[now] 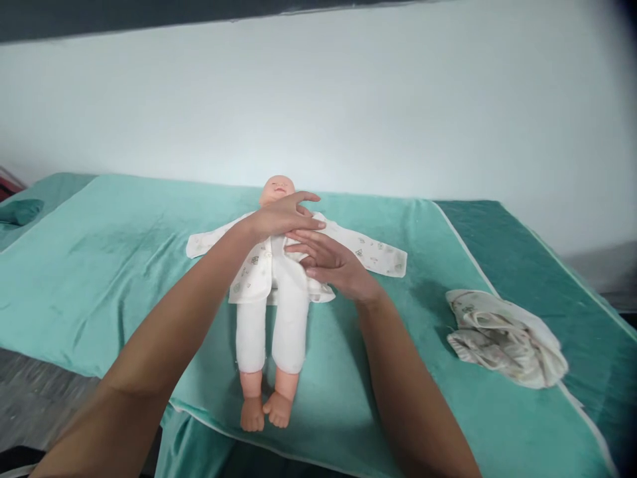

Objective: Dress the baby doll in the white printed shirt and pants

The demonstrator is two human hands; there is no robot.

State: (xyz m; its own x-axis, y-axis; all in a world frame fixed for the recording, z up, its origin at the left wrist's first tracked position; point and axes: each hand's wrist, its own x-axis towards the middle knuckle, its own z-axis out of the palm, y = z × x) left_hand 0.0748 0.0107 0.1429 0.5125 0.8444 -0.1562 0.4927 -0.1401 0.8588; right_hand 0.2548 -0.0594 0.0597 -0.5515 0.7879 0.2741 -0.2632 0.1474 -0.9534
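A baby doll (279, 191) lies on its back on the green cloth, head away from me and bare feet toward me. It wears white trousers (291, 318) and an open-fronted white jacket (251, 272) with small prints, its sleeves spread to both sides. My left hand (286, 216) reaches across the doll's upper chest, palm down, fingers stretched and apart. Just below it, my right hand (338, 262) lies over the jacket's right front, fingers extended toward the middle and thumb apart. The fingertips of both hands are close together. The hands hide part of the doll's chest.
A crumpled pale printed garment (507, 338) lies to the right on the green cloth (149, 265). The cloth covers the table, with a darker green cover (497, 252) showing at right. A white wall (318, 99) stands behind.
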